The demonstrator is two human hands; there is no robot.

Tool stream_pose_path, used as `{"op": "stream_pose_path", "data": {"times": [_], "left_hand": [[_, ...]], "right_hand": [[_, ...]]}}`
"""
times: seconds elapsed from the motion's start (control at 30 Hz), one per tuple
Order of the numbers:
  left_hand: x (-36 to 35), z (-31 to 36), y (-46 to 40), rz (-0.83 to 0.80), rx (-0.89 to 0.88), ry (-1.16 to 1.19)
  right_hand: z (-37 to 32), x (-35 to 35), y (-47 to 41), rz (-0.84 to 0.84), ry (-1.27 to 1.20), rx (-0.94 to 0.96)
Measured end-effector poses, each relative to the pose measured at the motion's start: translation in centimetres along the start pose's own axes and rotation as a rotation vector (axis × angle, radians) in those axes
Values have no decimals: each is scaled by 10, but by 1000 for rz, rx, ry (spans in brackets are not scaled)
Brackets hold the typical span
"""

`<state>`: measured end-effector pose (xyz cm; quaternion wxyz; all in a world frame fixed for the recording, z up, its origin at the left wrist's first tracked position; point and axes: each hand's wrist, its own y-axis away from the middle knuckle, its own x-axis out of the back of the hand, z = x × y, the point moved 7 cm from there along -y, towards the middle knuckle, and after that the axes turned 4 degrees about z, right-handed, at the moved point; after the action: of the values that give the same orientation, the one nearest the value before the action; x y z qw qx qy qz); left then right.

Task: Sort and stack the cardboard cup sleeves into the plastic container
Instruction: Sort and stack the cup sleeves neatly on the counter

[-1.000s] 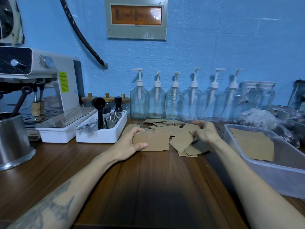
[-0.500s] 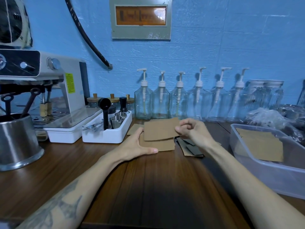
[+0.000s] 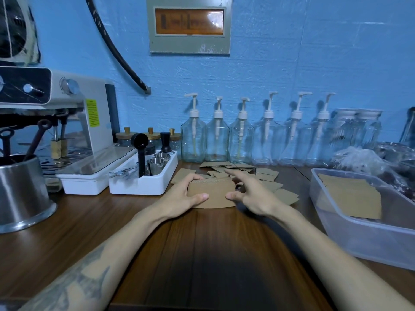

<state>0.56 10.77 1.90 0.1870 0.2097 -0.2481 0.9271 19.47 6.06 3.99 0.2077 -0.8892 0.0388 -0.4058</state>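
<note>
- Presently, step in hand, by my reading: gathering loose sleeves into one squared bundle on the counter, ahead of the transfer.
- Small stack of flat brown corrugated cardboard cup sleeves (image 3: 211,194): lies on the dark wooden countertop (image 3: 215,254), between my two hands.
- Left hand (image 3: 182,198): I hold the stack's left end, fingers curled over the far edge, thumb on the top face.
- Right hand (image 3: 251,195): fingers spread wide and loose, thumb tip touching the stack's right end, gripping nothing.
- Scattered brown cardboard sleeves (image 3: 267,176): unsorted, fanned out behind and to the right of the stack.
- Clear rectangular plastic container (image 3: 363,241): at the right of the counter, well apart from the stack, with tan sleeves already stacked (image 3: 350,196) flat inside.
- Next move, as I judge it: take another loose sleeve with the right hand, align it on the stack, then carry the bundle to the container.
</note>
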Motion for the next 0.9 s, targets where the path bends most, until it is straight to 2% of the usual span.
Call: {"op": "stream_pose_path", "data": {"times": [0.4,0.47,0.6,0.7,0.9], "left_hand": [[-5,11,2,49,-67,-65],[-5,10,1,50,-61,-85],[-4,6,1,37,-23,-122],[-5,8,2,44,-33,-103],[-2,5,2,57,-13,-132]], "right_hand": [[-1,9,9,75,6,-13],[6,21,14,127,-3,-44],[31,48,23,269,172,-137],[46,55,24,285,314,-188],[64,61,17,295,421,-337]]}}
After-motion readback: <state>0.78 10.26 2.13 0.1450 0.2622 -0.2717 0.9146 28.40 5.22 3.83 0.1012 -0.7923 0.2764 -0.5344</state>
